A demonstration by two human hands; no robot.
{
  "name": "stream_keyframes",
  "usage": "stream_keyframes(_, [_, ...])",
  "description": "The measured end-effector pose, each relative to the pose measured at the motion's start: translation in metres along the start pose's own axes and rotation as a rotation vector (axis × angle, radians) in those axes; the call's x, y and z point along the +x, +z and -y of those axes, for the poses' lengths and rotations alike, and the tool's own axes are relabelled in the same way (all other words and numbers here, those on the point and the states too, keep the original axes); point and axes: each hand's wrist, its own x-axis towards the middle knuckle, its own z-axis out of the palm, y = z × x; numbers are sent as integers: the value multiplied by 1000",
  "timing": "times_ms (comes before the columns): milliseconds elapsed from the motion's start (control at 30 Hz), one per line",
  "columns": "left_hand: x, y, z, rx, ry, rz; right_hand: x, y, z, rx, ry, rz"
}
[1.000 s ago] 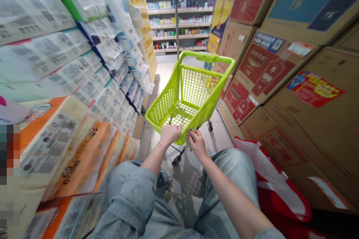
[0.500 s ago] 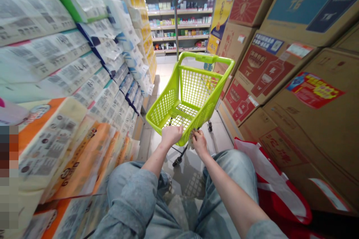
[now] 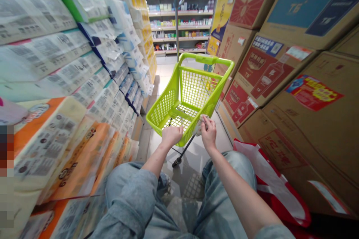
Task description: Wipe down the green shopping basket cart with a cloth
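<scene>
A lime-green shopping cart (image 3: 200, 89) with a latticed plastic basket stands right in front of my knees. Its basket holds nothing that I can see. My left hand (image 3: 171, 136) is closed over the basket's near rim. Beside the basket's right side, my right hand (image 3: 209, 130) pinches a crumpled greyish-white cloth (image 3: 198, 127), which touches or nearly touches the green wall. Part of the cloth is hidden behind the fingers.
Packs of tissue paper (image 3: 70, 67) are stacked high on the left. Cardboard cartons (image 3: 269, 71) form a wall on the right, with a red and white bag (image 3: 269, 171) at their foot. Shelves of small goods (image 3: 179, 15) and an upright pole (image 3: 176, 26) stand ahead.
My right hand has moved up and to the right along the basket's side with the cloth, which shows more now. My left hand and the cart have stayed in place.
</scene>
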Motion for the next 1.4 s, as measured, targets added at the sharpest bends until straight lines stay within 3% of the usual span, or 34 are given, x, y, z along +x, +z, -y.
stream_keyframes(167, [1, 0, -1, 2, -23, -22, 28, 8, 16, -14, -101, 50])
stream_keyframes(433, [-1, 4, 1, -6, 30, -50, -13, 1, 26, 5, -160, 173])
stream_keyframes(767, [0, 4, -4, -36, -11, -49, 33, 7, 17, -74, -29, 85])
stream_keyframes(867, [1, 5, -6, -41, -14, -69, 15, 9, 24, -41, -41, 101])
stream_keyframes(1067, [-2, 4, -7, -22, 64, -81, -52, 9, 47, 68, -64, 165])
stream_keyframes(1167, [-3, 4, -6, -5, 100, -82, -67, 7, 52, 114, -57, 186])
stream_keyframes(1267, [-4, 5, -6, 2, 94, -85, -58, 7, 49, 122, -57, 183])
stream_keyframes(1400, [-4, 7, -11, 8, 45, -104, -18, 10, 34, 31, -36, 59])
